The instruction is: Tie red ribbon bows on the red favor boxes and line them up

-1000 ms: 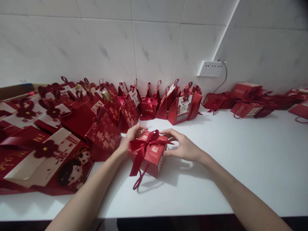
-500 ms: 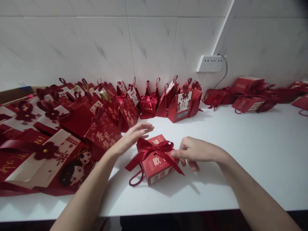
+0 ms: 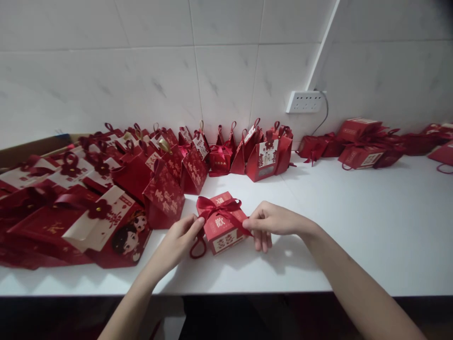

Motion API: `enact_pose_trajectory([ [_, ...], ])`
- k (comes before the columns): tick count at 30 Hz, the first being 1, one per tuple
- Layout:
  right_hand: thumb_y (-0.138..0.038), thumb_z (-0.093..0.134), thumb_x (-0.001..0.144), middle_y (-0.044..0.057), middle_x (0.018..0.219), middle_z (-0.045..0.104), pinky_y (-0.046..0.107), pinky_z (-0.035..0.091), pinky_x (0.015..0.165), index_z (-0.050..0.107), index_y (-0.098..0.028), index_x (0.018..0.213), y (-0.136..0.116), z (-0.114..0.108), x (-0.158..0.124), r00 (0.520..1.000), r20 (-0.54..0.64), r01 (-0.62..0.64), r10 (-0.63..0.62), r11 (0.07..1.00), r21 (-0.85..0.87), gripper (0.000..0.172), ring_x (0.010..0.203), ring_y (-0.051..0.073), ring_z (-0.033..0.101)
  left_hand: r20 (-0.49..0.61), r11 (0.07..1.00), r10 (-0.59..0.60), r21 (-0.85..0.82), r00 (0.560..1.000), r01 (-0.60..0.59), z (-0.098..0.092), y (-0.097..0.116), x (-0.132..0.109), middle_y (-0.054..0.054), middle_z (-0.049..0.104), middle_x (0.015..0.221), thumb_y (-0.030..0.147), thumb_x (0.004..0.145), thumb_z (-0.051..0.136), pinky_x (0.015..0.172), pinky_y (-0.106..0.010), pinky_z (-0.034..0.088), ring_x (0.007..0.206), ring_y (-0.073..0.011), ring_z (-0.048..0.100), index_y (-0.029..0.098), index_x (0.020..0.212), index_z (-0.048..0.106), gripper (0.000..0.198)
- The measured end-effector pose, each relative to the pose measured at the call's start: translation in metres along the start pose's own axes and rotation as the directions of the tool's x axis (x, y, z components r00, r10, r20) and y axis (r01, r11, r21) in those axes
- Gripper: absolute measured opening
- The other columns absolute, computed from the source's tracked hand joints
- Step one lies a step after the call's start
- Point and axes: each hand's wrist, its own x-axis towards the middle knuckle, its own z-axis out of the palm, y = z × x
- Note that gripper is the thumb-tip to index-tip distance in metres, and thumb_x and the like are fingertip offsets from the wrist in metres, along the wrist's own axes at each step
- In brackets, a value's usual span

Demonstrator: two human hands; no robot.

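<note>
1. A red box (image 3: pixel 219 231) sits on the white table (image 3: pixel 354 226), just below the frame's centre.
2. Its white-labelled side faces the bottom of the frame, turned slightly right; the cord loop (image 3: pixel 197 257) lies at lower left.
3. Its long axis cannot be told, the top being partly covered by the ribbon bow (image 3: pixel 221 208).
4. The left hand (image 3: pixel 179 241) pinches the bow's left side, fingers narrow.
5. The right hand (image 3: pixel 276 222) pinches its right tail.

The gift box (image 3: pixel 221 230) looks like smooth printed card, fairly matt; its ribbon bow (image 3: pixel 220 209) is glossy, satin-like cloth, its cord loop (image 3: pixel 198 257) ropy. The tabletop (image 3: pixel 325 203) (faintly sheeny) is smooth, the socket strip (image 3: pixel 305 102) plastic.
</note>
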Motion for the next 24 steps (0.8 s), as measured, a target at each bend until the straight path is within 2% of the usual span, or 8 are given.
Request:
enact_pose_trajectory([
  [4,-0.053,0.063,0.076,0.001,0.064,0.064,0.016,0.045,0.037,0.06,-0.014,0.079,0.008,0.02,0.001,0.961,-0.254,0.135,-0.114,0.988,0.069,0.04,0.048,0.011,0.062,0.022,0.984,0.079,-0.16,0.997,-0.074,-0.003,-0.002,-0.005,0.0,0.053,0.065,0.054,0.08,0.052,0.061,-0.023,0.041,0.065,-0.015,0.05,0.018,0.067,0.053,0.038],
  [7,-0.054,0.063,0.075,-0.001,0.058,0.06,0.017,0.045,0.036,0.057,-0.015,0.076,0.009,0.028,-0.003,0.926,-0.342,0.218,-0.159,0.966,0.14,0.039,0.048,0.012,0.062,-0.013,0.983,0.111,-0.148,0.994,-0.112,-0.009,0.0,-0.006,-0.001,0.054,0.063,0.053,0.08,0.053,0.063,-0.023,0.042,0.065,-0.0156,0.052,0.017,0.063,0.055,0.04],
  [10,-0.054,0.058,0.08,-0.001,0.055,0.059,0.018,0.045,0.033,0.058,-0.014,0.072,0.005,0.026,-0.005,0.889,-0.446,0.221,-0.105,0.951,0.215,0.04,0.045,0.012,0.061,-0.098,0.981,0.121,-0.137,0.988,-0.134,-0.015,0.003,-0.005,-0.002,0.054,0.061,0.053,0.075,0.058,0.06,-0.023,0.041,0.062,-0.0154,0.049,0.017,0.058,0.057,0.039],
  [13,-0.054,0.043,0.089,0.003,0.051,0.059,0.018,0.042,0.03,0.059,-0.011,0.064,0.0,0.024,0.001,0.88,-0.471,0.064,0.068,0.964,0.258,0.052,0.04,0.012,0.059,-0.165,0.973,0.095,-0.193,0.982,-0.127,-0.019,0.005,0.0,-0.002,0.056,0.062,0.052,0.068,0.064,0.057,-0.022,0.039,0.063,-0.0147,0.049,0.017,0.056,0.059,0.037],
  [15,-0.053,0.038,0.092,0.004,0.047,0.058,0.018,0.04,0.028,0.059,-0.011,0.059,-0.003,0.026,0.01,0.88,-0.456,-0.01,0.13,0.967,0.256,0.058,0.036,0.012,0.057,-0.18,0.966,0.074,-0.232,0.981,-0.115,-0.019,0.005,0.004,-0.003,0.058,0.066,0.051,0.066,0.066,0.056,-0.02,0.038,0.064,-0.014,0.05,0.017,0.058,0.061,0.036],
  [20,-0.033,0.054,0.089,-0.001,0.046,0.056,0.015,0.039,0.029,0.057,-0.013,0.061,-0.009,0.038,0.026,0.855,-0.516,0.111,0.04,0.96,0.258,0.036,0.037,0.009,0.055,-0.216,0.95,0.012,-0.303,0.976,-0.079,-0.02,0.0,0.014,-0.002,0.056,0.063,0.052,0.063,0.066,0.046,-0.018,0.032,0.059,-0.0134,0.053,0.016,0.067,0.061,0.037],
  [24,-0.023,0.056,0.085,-0.003,0.041,0.051,0.015,0.037,0.029,0.055,-0.013,0.059,-0.018,0.03,0.015,0.809,-0.588,0.223,-0.015,0.933,0.282,0.028,0.037,0.01,0.055,-0.237,0.917,-0.012,-0.39,0.971,-0.084,-0.03,-0.001,0.018,-0.001,0.055,0.062,0.049,0.059,0.07,0.047,-0.019,0.037,0.057,-0.0129,0.054,0.014,0.067,0.06,0.037],
])
